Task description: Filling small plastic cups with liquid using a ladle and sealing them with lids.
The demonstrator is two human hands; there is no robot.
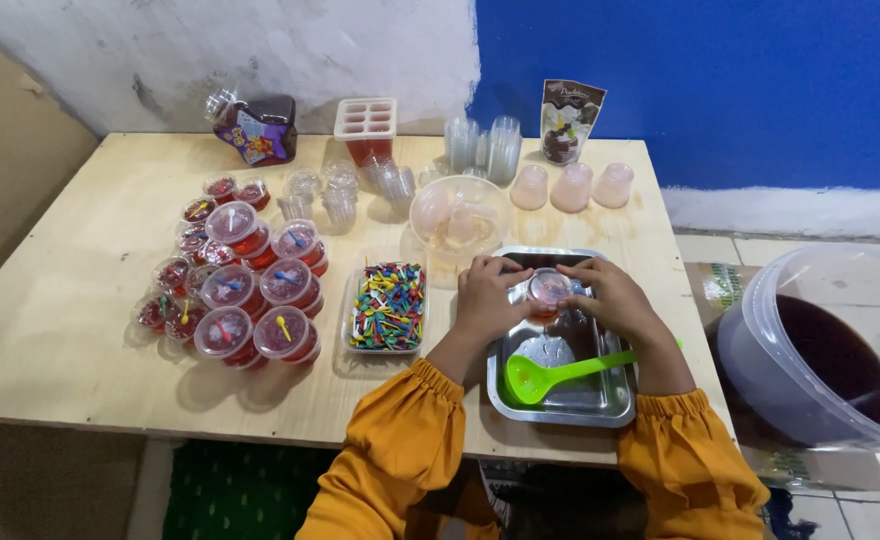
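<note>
A pale plywood table (80,320) stood against the wall. On its left lay a cluster of lidded red jelly cups (235,285). Beside them sat a clear box of coloured picks (388,306), and right of that a steel tray (570,400). Behind the tray stood a clear bowl (458,215). Along the back edge were a dark bottle (255,128) lying on its side, an ice mould (366,118), stacked empty cups (485,148), a brown pouch (570,120) and three upturned pink cups (572,186).
</note>
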